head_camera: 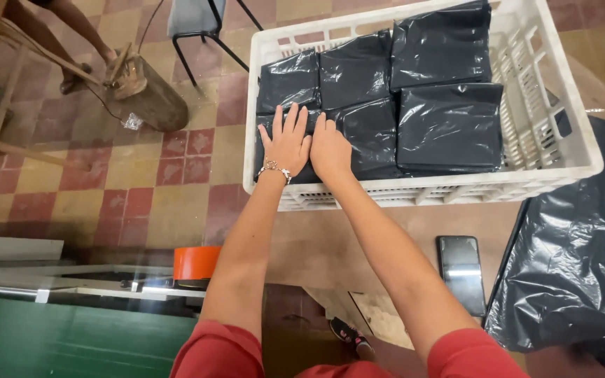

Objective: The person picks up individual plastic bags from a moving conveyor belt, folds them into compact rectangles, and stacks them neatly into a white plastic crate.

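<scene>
Both hands [309, 145] press one of six (perhaps more) black packs [295, 150] in one white crate [561, 150].

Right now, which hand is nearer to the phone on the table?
Right. The right hand rests on a black package in the crate, up-left of the phone; the left hand lies beside it, farther left.

We are pressing both palms flat on a folded black plastic bundle [301, 143] in the near left corner of a white slatted crate [561, 150]; our left hand [286, 143], a beaded bracelet [275, 169] at its wrist, is lying just beside our right hand [330, 150], thumbs touching; more black bundles [449, 126] are filling the crate; a dark phone [461, 273] is lying on the table near a loose black plastic sheet [575, 259]; an orange tape roll [196, 263] is sitting at the left.
</scene>
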